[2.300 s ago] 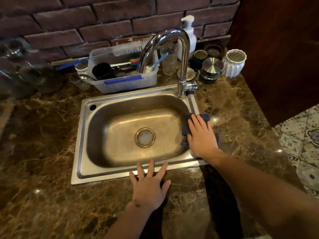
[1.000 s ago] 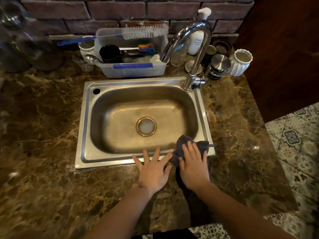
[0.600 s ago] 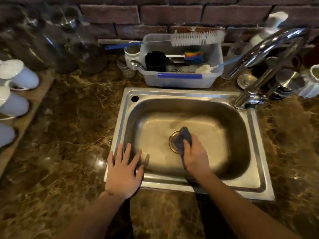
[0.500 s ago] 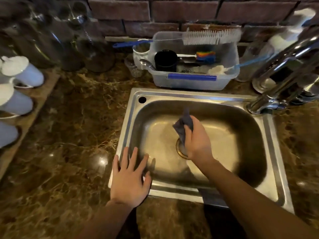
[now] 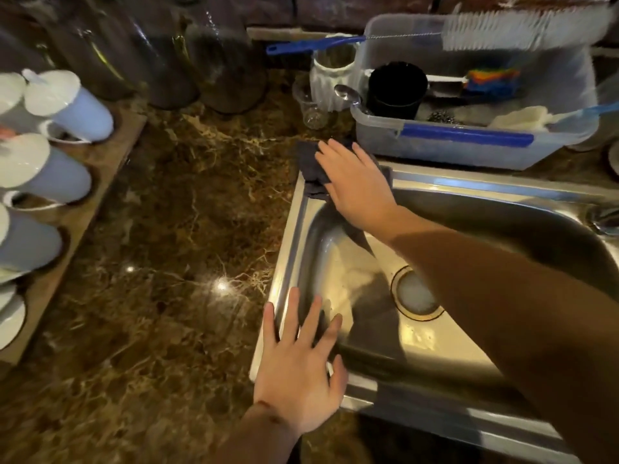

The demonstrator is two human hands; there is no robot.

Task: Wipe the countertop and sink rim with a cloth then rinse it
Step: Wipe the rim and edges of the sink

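Note:
A dark grey cloth [image 5: 310,162] lies over the far left corner of the steel sink rim [image 5: 291,236], partly on the brown marble countertop [image 5: 174,249]. My right hand [image 5: 355,185] presses flat on the cloth with fingers spread, covering most of it. My left hand [image 5: 301,366] rests flat and open on the near left corner of the rim, fingers reaching over the basin edge. The basin's drain [image 5: 417,294] shows beside my right forearm.
A clear plastic tub [image 5: 469,142] with a black cup, brushes and a sponge stands right behind the sink. A small glass [image 5: 310,108] and white ribbed cup [image 5: 330,78] sit beside it. Dark glass bottles [image 5: 187,51] line the back; pale mugs [image 5: 67,105] lie on a wooden board at left.
My right hand carried the cloth from the sink's right rim, along the front, across the basin, to the far left corner. My left hand slid left along the front rim. The view shifted left.

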